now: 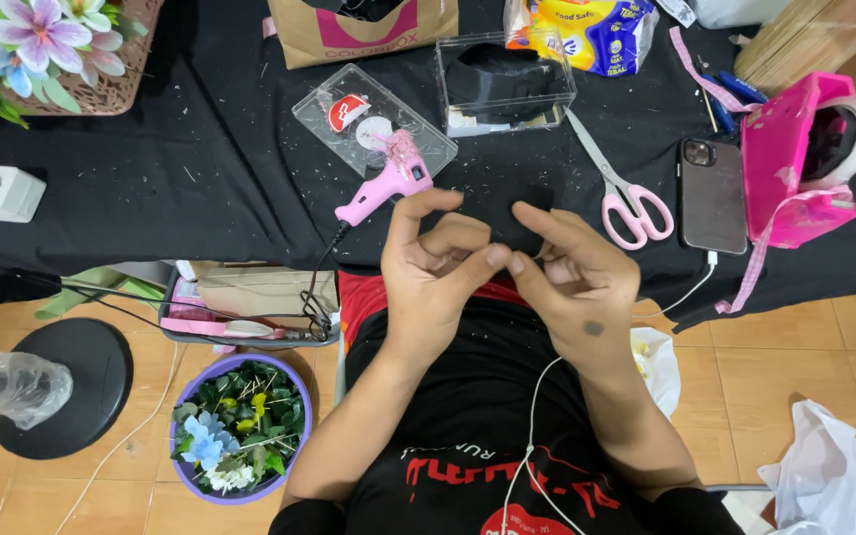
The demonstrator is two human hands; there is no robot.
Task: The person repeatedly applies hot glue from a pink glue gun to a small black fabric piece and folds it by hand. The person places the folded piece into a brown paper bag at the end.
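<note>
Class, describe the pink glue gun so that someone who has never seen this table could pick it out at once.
Start at the black cloth-covered table and find the person's left hand near its front edge. Just up and left of that hand lies the pink plastic glue gun, its nozzle resting on a clear plastic box lid. Unlike the pink-handled scissors to the right, it trails a black cord off the table edge.
</note>
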